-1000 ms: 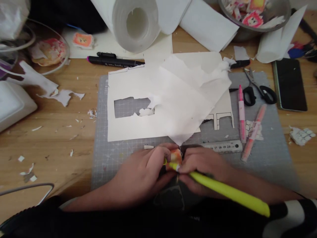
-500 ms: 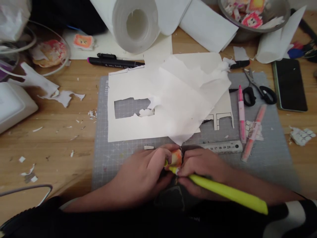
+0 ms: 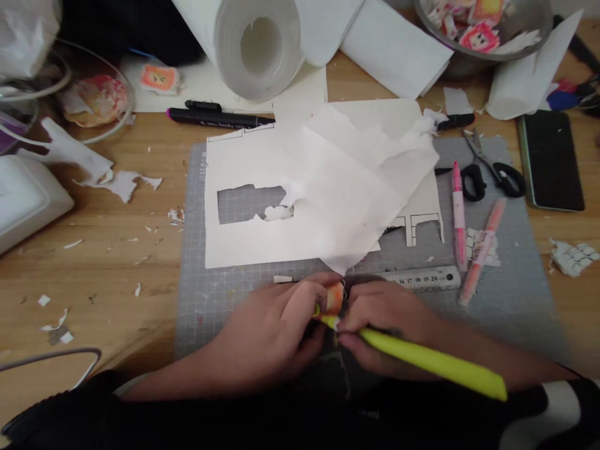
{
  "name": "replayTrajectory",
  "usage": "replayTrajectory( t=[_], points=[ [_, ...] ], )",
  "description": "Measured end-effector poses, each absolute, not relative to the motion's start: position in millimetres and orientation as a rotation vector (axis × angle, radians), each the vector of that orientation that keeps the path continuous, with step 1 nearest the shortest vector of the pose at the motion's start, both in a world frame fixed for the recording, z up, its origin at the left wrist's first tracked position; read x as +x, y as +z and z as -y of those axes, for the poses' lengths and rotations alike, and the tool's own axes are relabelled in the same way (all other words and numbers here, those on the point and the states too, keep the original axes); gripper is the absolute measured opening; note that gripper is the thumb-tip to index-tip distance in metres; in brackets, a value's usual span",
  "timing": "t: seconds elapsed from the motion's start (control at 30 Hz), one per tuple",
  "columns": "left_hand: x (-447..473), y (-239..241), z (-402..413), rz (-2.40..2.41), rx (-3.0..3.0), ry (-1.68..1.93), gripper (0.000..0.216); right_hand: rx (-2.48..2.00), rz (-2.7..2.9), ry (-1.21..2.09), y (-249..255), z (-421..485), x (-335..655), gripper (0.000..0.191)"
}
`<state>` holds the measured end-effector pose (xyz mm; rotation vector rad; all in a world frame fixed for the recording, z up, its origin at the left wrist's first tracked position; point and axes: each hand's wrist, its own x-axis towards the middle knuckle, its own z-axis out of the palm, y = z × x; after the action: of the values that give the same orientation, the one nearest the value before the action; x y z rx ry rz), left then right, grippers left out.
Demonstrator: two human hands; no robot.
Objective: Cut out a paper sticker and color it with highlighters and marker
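I see both hands close together at the near edge of the mat [image 3: 510, 275], and the orange piece [image 3: 334, 297] is between them. From the left hand [image 3: 281, 319] it lies between two and three o'clock; from the right hand [image 3: 382, 315], between nine and ten. The left hand is curled and grips the piece; a small yellow thing [image 3: 317, 310] shows by its thumb, but I cannot tell what it is. The right hand is closed around the yellow marker [image 3: 431, 357], whose tail points between three and four o'clock. Its tip is at the piece's lower edge; whether it touches, I cannot tell. At twelve o'clock from the piece lies the paper [image 3: 253, 240], at three the ruler [image 3: 431, 277], and further, toward two, the scissors [image 3: 502, 181].
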<state>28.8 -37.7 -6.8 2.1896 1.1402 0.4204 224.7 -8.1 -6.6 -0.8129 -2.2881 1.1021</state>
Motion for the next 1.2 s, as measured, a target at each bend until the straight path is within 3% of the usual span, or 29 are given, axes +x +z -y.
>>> replayTrajectory(
  t=[1.2],
  points=[
    [27.9,-8.0,38.3,-1.135,2.201,0.404,0.019,-0.941,2.246,1.11,-5.8,8.4,222.5,0.01]
  ],
)
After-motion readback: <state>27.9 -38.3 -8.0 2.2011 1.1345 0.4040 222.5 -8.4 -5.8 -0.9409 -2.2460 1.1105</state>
